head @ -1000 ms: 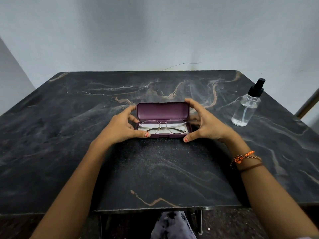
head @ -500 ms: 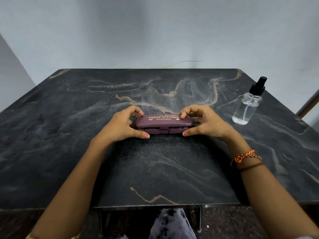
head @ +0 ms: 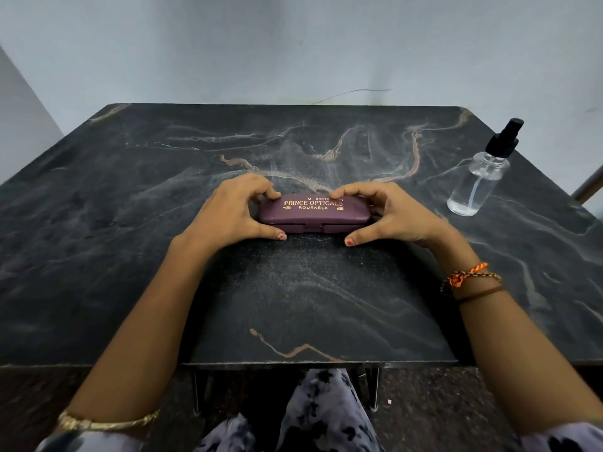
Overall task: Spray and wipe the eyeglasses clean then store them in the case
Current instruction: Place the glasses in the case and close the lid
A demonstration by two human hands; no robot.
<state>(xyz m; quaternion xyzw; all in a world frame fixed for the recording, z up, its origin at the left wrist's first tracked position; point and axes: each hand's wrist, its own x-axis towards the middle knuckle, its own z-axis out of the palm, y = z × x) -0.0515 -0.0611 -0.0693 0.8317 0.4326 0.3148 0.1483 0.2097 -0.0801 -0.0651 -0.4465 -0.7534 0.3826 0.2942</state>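
Note:
A maroon eyeglass case [head: 314,213] with gold lettering lies closed in the middle of the dark marble table [head: 130,223]. My left hand [head: 233,213] grips its left end, fingers on the lid and thumb at the front edge. At the right end my right hand [head: 390,215] holds it the same way. The eyeglasses are hidden inside the case.
A clear spray bottle [head: 479,177] with a black pump top stands upright at the table's right side, apart from my right hand. A grey wall rises behind the table. My knees show below the table's front edge.
The case lid has come down from open to fully closed over the glasses. Both hands stay at the case ends, fingers now pressing on the lid.

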